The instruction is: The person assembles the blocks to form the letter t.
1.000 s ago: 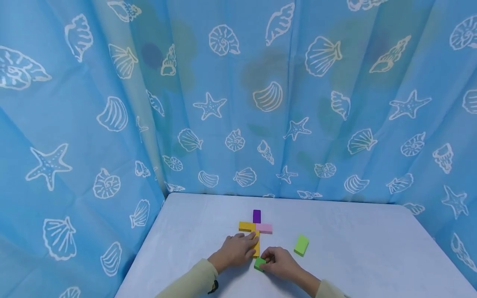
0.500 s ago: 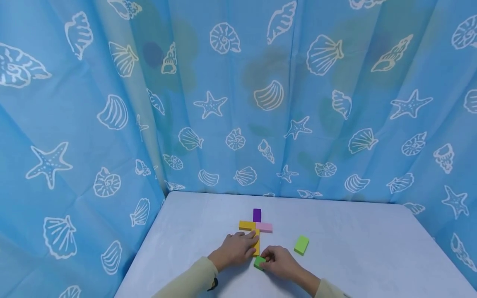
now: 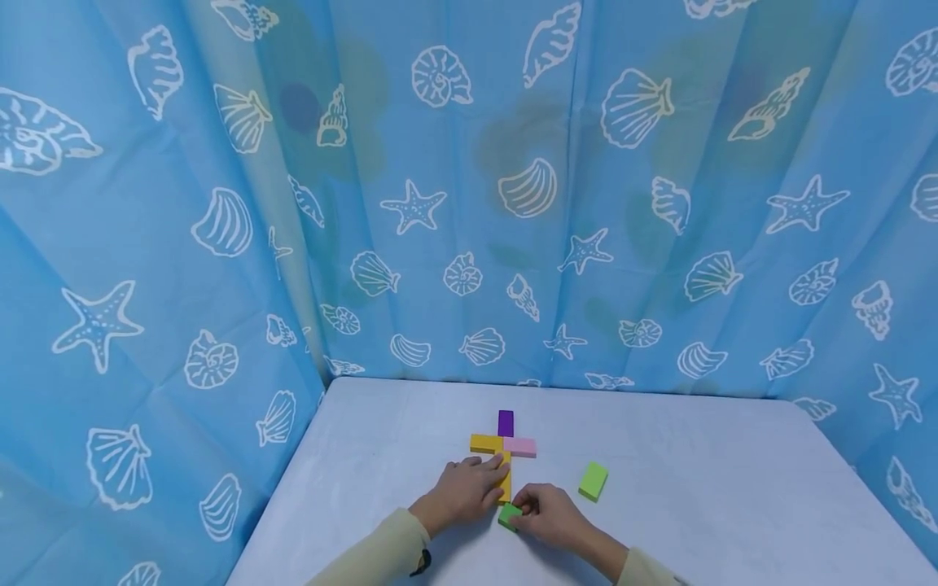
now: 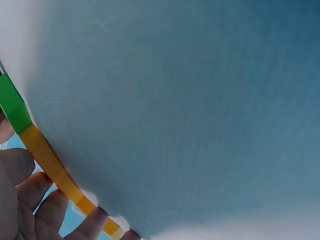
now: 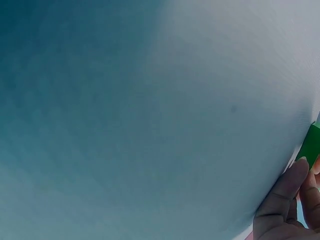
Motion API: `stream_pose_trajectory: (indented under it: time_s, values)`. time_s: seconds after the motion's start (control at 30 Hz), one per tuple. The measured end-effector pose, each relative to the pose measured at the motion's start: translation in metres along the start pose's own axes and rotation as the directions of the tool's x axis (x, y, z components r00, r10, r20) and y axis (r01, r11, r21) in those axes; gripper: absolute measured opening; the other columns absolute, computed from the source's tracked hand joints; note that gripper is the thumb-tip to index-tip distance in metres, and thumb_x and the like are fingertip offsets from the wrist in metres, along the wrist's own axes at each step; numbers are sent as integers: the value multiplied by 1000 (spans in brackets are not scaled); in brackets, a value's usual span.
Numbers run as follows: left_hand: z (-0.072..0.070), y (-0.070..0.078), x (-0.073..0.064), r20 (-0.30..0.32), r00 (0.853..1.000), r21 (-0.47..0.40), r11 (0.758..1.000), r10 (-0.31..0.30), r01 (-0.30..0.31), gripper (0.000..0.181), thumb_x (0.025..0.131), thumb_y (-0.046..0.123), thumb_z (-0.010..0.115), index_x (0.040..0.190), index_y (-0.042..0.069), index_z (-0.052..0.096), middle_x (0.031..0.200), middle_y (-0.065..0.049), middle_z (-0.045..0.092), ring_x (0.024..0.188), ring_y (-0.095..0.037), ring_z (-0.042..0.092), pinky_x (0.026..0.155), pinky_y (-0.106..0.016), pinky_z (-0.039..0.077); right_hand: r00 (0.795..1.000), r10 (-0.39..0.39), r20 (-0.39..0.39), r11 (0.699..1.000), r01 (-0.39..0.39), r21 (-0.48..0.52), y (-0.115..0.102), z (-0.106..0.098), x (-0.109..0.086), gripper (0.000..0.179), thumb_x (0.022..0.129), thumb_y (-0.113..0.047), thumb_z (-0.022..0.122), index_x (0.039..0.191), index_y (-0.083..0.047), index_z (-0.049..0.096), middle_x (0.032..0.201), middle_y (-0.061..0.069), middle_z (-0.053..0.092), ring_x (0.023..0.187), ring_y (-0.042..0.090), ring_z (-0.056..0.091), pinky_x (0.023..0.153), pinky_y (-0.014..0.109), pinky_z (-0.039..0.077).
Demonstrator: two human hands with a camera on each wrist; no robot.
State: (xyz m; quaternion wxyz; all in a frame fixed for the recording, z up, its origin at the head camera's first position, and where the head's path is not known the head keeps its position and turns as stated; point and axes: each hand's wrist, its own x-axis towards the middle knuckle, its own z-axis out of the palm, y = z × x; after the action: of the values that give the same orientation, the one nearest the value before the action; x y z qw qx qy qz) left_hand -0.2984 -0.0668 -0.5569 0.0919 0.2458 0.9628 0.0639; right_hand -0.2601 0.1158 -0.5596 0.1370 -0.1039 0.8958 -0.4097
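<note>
In the head view, my left hand (image 3: 462, 490) rests with its fingers on a yellow block (image 3: 505, 487) that lies lengthwise, covering part of it. My right hand (image 3: 553, 514) pinches a green block (image 3: 509, 518) between thumb and fingers at the near end of that yellow block. In the left wrist view the green block (image 4: 14, 105) meets the end of the yellow one (image 4: 47, 157). The right wrist view catches the thumb and fingers on the green block (image 5: 311, 146) at its right edge.
Beyond the left fingers lie a sideways yellow block (image 3: 484, 443), a pink block (image 3: 522, 447) and a purple block (image 3: 506, 423), forming a cross with the long piece. A light green block (image 3: 593, 481) lies apart on the right. A blue shell-patterned curtain (image 3: 454, 203) borders the white table (image 3: 696, 488).
The green block in my right hand has edged very slightly left at the end of the yellow block. My left hand stays in place.
</note>
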Motion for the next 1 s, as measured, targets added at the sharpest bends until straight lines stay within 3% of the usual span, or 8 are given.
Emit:
stream_pose_trajectory:
  time_s: [0.5, 1.0]
  values:
    - [0, 0, 0, -1, 1000, -8, 1000, -6, 6, 49, 99, 46, 53, 147, 33, 47, 155, 14, 41, 138, -27, 47, 104, -64, 42, 1000, 4, 3, 999, -5, 50, 1, -2, -1, 21, 83, -17, 79, 98, -7, 69, 81, -1, 60, 74, 13, 53, 60, 22, 44]
    - [-2, 3, -2, 4, 1000, -13, 1000, -18, 18, 50, 99, 45, 54, 147, 32, 47, 156, 14, 40, 138, -28, 46, 104, -64, 41, 999, 42, -9, 999, -42, 33, -1, 0, 0, 19, 82, -16, 80, 95, -8, 69, 79, -1, 60, 73, 13, 52, 61, 23, 44]
